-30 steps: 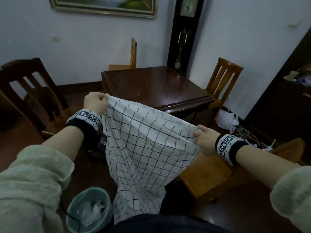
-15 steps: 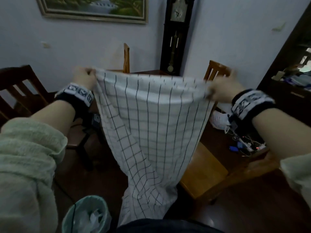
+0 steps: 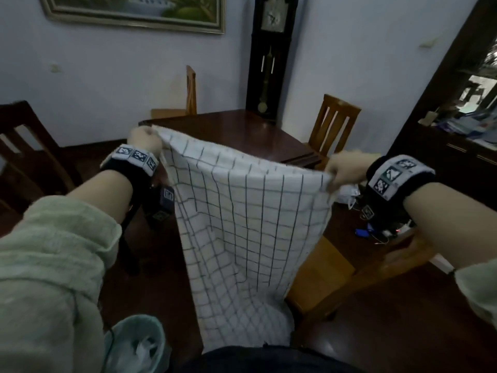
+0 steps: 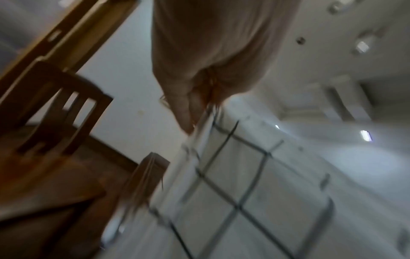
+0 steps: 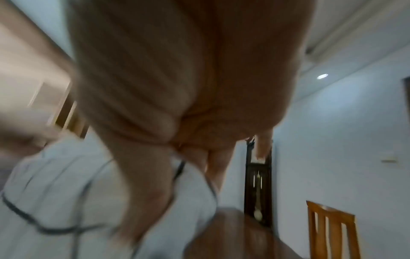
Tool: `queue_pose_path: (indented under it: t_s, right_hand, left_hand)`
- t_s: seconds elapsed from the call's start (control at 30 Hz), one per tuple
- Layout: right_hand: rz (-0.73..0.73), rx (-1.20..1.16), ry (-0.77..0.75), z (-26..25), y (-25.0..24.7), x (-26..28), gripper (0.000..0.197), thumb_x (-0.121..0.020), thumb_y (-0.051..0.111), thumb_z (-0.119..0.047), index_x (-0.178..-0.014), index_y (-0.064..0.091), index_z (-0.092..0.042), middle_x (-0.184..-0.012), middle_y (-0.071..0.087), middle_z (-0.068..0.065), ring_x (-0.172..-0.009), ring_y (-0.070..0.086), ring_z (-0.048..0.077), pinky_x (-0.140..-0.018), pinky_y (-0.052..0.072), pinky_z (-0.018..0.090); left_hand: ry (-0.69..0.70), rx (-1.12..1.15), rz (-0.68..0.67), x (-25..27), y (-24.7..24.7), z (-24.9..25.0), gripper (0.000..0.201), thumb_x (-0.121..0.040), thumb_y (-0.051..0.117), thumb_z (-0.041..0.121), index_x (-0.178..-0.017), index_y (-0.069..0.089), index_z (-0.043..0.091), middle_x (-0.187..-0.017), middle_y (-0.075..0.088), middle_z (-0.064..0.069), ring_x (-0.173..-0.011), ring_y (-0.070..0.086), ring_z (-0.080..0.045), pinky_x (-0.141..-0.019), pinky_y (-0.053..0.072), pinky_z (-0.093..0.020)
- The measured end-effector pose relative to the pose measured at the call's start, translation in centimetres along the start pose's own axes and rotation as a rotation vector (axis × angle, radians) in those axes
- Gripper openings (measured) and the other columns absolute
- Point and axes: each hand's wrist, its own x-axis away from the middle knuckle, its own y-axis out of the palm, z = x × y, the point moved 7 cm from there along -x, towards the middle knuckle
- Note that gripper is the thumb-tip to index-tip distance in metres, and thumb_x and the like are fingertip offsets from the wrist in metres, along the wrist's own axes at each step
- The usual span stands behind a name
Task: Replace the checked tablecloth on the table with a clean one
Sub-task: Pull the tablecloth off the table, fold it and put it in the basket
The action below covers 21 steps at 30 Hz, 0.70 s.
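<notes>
My left hand (image 3: 144, 140) pinches one top corner of the white, black-checked cotton tablecloth (image 3: 242, 224) — my right hand (image 3: 347, 168) pinches the other. It hangs spread between them, short of the bare dark wooden table (image 3: 242, 130). Spreading comes next, I judge — a forward cast.

White tablecloth (image 3: 242, 224) with thin dark checks hangs in the air in front of me, top edge stretched wide, the rest sagging down in soft folds toward my lap. Beyond it the dark wooden table (image 3: 242, 130) stands bare and glossy.
</notes>
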Motion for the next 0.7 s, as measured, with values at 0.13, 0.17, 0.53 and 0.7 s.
queue_pose_path:
  t_s: [0.13, 0.17, 0.53, 0.7]
  right_hand:
    - [1.217, -0.089, 0.121, 2.6, -11.1, 5.8, 0.018, -0.083, 0.048, -0.02, -0.067, 0.056, -0.024, -0.082, 0.061, -0.001, -0.098, 0.051, 0.024, -0.106, 0.014, 0.051]
    - [1.31, -0.077, 0.147, 2.7, -11.8, 6.4, 0.016, -0.079, 0.047, -0.02, -0.076, 0.062, -0.023, -0.098, 0.061, 0.001, -0.111, 0.042, 0.023, -0.105, 0.009, 0.049]
    - [0.414, -0.424, -0.045, 3.7, -8.2, 0.7, 0.065, -0.056, 0.063, -0.078, -0.071, 0.073, -0.015, -0.067, 0.058, 0.009, -0.07, 0.052, 0.022, -0.065, 0.036, 0.035]
    - [0.631, -0.944, -0.119, 3.7, -7.6, 0.8, 0.023, -0.08, 0.075, -0.029, -0.059, 0.066, -0.026, -0.072, 0.053, 0.006, -0.073, 0.049, 0.02, -0.07, 0.04, 0.033]
  left_hand:
    - [0.131, 0.224, 0.354, -2.2, -6.2, 4.4, 0.035, -0.102, 0.029, 0.021, -0.072, 0.044, 0.011, -0.107, 0.058, -0.026, -0.098, 0.056, -0.032, -0.084, 0.038, -0.04]
    - [0.14, 0.216, 0.391, -2.8, -7.2, 5.1, 0.034, -0.102, 0.028, 0.021, -0.079, 0.05, 0.007, -0.11, 0.059, -0.026, -0.099, 0.057, -0.033, -0.083, 0.039, -0.039]
    - [-0.017, 0.214, 0.265, -3.7, -7.8, 4.7, 0.033, -0.098, 0.033, 0.011, -0.071, 0.049, 0.002, -0.094, 0.051, -0.024, -0.087, 0.049, -0.026, -0.076, 0.036, -0.034]
    - [-0.066, 0.146, 0.281, -2.7, -7.6, 5.9, 0.04, -0.105, 0.026, 0.019, -0.112, 0.057, -0.005, -0.138, 0.05, -0.019, -0.126, 0.047, -0.032, -0.099, 0.034, -0.033]
